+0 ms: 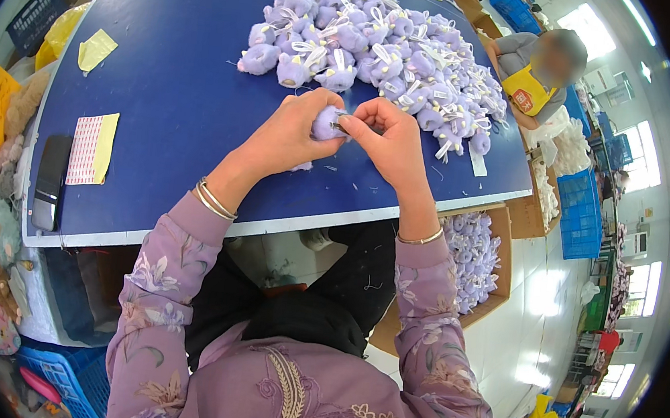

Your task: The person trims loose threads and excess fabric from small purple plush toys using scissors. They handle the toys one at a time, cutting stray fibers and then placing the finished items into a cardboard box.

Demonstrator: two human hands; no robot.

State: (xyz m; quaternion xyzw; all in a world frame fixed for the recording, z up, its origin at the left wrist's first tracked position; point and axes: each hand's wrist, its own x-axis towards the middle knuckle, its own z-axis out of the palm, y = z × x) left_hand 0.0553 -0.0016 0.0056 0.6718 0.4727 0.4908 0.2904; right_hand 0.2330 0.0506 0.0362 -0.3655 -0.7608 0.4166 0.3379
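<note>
Just above the near part of the blue table (pixel 174 32), my left hand (pixel 294 128) is closed around a small lavender plush piece (pixel 325 126). My right hand (pixel 392 140) meets it from the other side, thumb and index finger pinched on a small dark, metal-looking tool (pixel 340 121) against the plush. The tool is mostly covered by my fingers, so its exact kind is unclear. Beyond my hands spreads a big pile of similar lavender plush pieces (pixel 351 37), many with white loops or tags. Part of another lavender piece (pixel 302 166) shows under my left hand.
A dark phone (pixel 50 182), a sticker sheet (pixel 86 151) and a yellow paper (pixel 96 50) lie at the table's left. Below its right edge stands a cardboard box (pixel 506 254) of lavender plush. A person (pixel 538 71) sits at the far right, near a blue crate (pixel 579 212).
</note>
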